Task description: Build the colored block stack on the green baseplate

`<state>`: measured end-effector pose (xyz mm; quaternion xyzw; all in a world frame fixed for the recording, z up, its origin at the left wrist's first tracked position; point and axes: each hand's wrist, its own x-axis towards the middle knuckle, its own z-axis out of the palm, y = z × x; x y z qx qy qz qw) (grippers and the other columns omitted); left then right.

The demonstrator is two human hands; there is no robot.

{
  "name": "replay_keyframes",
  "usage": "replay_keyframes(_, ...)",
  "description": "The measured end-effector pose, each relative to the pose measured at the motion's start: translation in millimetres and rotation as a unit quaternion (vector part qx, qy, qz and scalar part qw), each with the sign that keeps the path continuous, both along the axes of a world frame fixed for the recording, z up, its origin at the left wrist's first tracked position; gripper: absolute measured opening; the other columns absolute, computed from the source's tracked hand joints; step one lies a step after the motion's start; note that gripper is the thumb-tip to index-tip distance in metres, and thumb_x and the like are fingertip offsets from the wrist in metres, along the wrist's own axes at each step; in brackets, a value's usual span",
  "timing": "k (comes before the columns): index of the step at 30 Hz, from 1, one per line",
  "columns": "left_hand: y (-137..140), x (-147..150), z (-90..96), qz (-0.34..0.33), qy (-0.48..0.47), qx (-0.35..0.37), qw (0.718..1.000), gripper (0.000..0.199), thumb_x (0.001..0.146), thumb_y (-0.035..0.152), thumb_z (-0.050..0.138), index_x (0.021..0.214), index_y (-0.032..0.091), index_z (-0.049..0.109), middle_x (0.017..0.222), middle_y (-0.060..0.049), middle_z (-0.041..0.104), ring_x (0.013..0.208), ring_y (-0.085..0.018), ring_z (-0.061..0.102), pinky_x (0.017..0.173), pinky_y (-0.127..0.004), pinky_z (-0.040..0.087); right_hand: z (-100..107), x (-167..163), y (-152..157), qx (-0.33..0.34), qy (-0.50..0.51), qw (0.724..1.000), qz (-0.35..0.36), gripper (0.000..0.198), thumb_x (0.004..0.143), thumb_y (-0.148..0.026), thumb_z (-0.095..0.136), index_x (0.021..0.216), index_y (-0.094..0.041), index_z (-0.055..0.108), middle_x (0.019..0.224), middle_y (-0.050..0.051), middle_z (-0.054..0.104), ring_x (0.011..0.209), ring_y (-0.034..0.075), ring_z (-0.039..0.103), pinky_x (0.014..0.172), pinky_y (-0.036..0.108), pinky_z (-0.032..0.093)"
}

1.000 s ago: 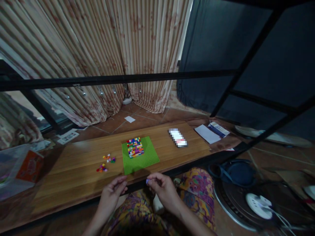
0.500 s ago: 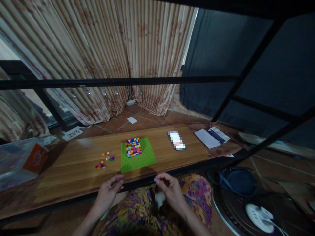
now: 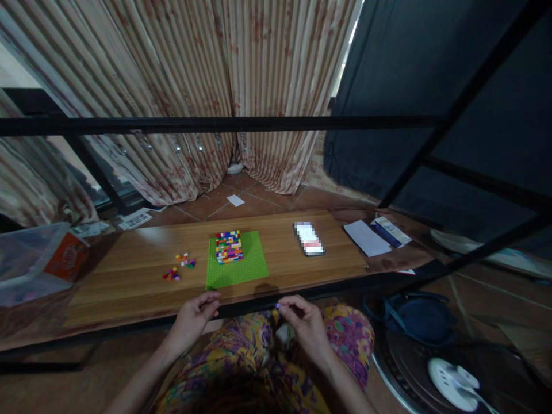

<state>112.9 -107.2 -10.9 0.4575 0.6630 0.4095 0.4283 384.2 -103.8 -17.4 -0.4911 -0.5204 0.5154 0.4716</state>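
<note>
My right hand (image 3: 305, 326) is closed in a pinch on a small purple toy brick (image 3: 278, 306), held over my lap by the table's front edge. To its left, my left hand (image 3: 195, 319) hovers at the same edge, fingers loosely curved and apart, nothing visible in them. Beyond the hands lies a green baseplate (image 3: 252, 270). A block of multicoloured bricks (image 3: 229, 248) is built up on its rear left part. Two small piles of loose bricks sit left of the plate, a nearer pile (image 3: 172, 275) and a farther pile (image 3: 185, 260).
On the wooden table (image 3: 129, 276), a phone (image 3: 309, 238) with a blurred screen lies right of the baseplate. White paper (image 3: 367, 237) rests at the right end. A clear plastic box (image 3: 32, 267) stands far left. A dark metal bar (image 3: 276, 124) crosses the view. A power strip (image 3: 451, 382) sits lower right.
The view has tilted slightly, so the table appears a little higher. My right hand still pinches the purple brick, and both hands have barely moved.
</note>
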Motion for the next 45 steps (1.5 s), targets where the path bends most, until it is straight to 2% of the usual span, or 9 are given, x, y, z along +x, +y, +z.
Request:
replay_keyframes(6, 6, 11, 4.4, -0.029, 0.002, 0.001, 1.0, 0.034, 0.064, 0.041, 0.068, 0.087, 0.017, 0.072, 0.079, -0.004, 0.07, 0.066, -0.017, 0.064, 0.064, -0.028, 0.054, 1, 10, -6, -0.022, 0.038, 0.999, -0.019, 0.024, 0.072, -0.041, 0.07, 0.082, -0.02, 0.072, 0.081, 0.004, 0.065, 0.075, 0.016, 0.058, 0.07, 0.028, 0.045)
replay_keyframes(12, 3, 18, 6.8, -0.048, 0.01, 0.014, 0.999, 0.033, 0.068, 0.04, 0.066, 0.092, 0.017, 0.071, 0.083, -0.005, 0.07, 0.072, -0.018, 0.065, 0.067, -0.029, 0.054, 2, 13, -8, -0.029, 0.044, 0.999, -0.008, 0.025, 0.072, -0.042, 0.07, 0.082, -0.019, 0.072, 0.08, 0.003, 0.065, 0.075, 0.016, 0.058, 0.07, 0.027, 0.045)
replay_keyframes(18, 0, 8, 6.6, -0.042, 0.033, -0.012, 0.998, 0.034, 0.069, 0.044, 0.064, 0.089, 0.017, 0.071, 0.083, -0.005, 0.07, 0.073, -0.019, 0.066, 0.069, -0.03, 0.054, 2, 3, 6, -0.035, 0.039, 0.999, 0.012, 0.023, 0.072, -0.04, 0.07, 0.081, -0.02, 0.072, 0.077, 0.003, 0.064, 0.072, 0.015, 0.057, 0.067, 0.026, 0.044)
replay_keyframes(23, 20, -10, 3.1, -0.018, 0.052, -0.036, 0.998, 0.043, 0.068, 0.05, 0.062, 0.093, 0.016, 0.07, 0.084, -0.005, 0.072, 0.073, -0.02, 0.068, 0.072, -0.032, 0.056, 13, -20, 32, -0.033, 0.032, 0.998, 0.033, 0.019, 0.074, -0.038, 0.068, 0.08, -0.02, 0.072, 0.077, 0.002, 0.067, 0.073, 0.015, 0.058, 0.069, 0.026, 0.044)
replay_keyframes(30, 51, -31, -2.0, 0.018, 0.103, 0.01, 0.994, 0.043, 0.065, 0.054, 0.062, 0.09, 0.019, 0.07, 0.087, -0.005, 0.074, 0.079, -0.025, 0.069, 0.079, -0.038, 0.056, 37, -39, 75, 0.018, 0.001, 0.997, 0.069, 0.014, 0.077, -0.033, 0.066, 0.082, -0.022, 0.072, 0.083, 0.002, 0.067, 0.08, 0.016, 0.059, 0.073, 0.027, 0.044)
replay_keyframes(34, 60, -40, -11.7, 0.052, 0.083, 0.017, 0.995, 0.046, 0.064, 0.053, 0.063, 0.093, 0.018, 0.068, 0.087, -0.006, 0.074, 0.075, -0.024, 0.07, 0.073, -0.037, 0.057, 44, -43, 100, 0.05, -0.009, 0.996, 0.071, 0.014, 0.077, -0.033, 0.065, 0.083, -0.022, 0.072, 0.083, 0.002, 0.067, 0.078, 0.015, 0.059, 0.073, 0.027, 0.045)
replay_keyframes(39, 71, -44, -25.3, 0.084, 0.119, 0.071, 0.987, 0.04, 0.068, 0.05, 0.061, 0.092, 0.018, 0.068, 0.088, -0.006, 0.074, 0.079, -0.023, 0.069, 0.072, -0.035, 0.056, 59, -41, 143, 0.106, -0.017, 0.993, 0.038, 0.016, 0.077, -0.035, 0.064, 0.082, -0.022, 0.072, 0.086, 0.003, 0.07, 0.081, 0.017, 0.062, 0.076, 0.029, 0.047)
replay_keyframes(42, 78, -44, -34.3, 0.103, 0.097, 0.076, 0.987, 0.043, 0.072, 0.048, 0.057, 0.099, 0.016, 0.066, 0.09, -0.008, 0.073, 0.07, -0.021, 0.068, 0.067, -0.034, 0.057, 65, -43, 170, 0.108, -0.041, 0.993, 0.02, 0.017, 0.076, -0.035, 0.065, 0.084, -0.022, 0.072, 0.088, 0.003, 0.072, 0.085, 0.018, 0.063, 0.08, 0.031, 0.047)
replay_keyframes(45, 80, -44, -42.6, 0.112, 0.09, 0.084, 0.986, 0.042, 0.077, 0.046, 0.055, 0.103, 0.015, 0.065, 0.091, -0.008, 0.072, 0.069, -0.019, 0.068, 0.066, -0.033, 0.057, 60, -58, 185, 0.108, -0.058, 0.992, 0.042, 0.017, 0.075, -0.036, 0.064, 0.082, -0.022, 0.071, 0.086, 0.002, 0.072, 0.082, 0.017, 0.063, 0.079, 0.031, 0.048)
